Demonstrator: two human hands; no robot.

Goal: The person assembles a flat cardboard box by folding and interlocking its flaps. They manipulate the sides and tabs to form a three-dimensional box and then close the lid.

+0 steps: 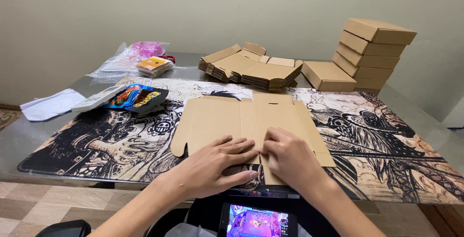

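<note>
A flat, unfolded brown cardboard box blank lies on the illustrated desk mat in front of me. My left hand rests palm down on the blank's near edge, fingers spread and pressing a flap. My right hand sits right beside it with fingers curled, pinching or pressing the same near flap at the fold. The two hands almost touch at the middle of the blank's front edge.
A pile of flat box blanks lies at the back centre. Folded boxes are stacked at the back right. Colourful packets, a white remote, plastic bags and paper sit left. A lit phone lies in my lap.
</note>
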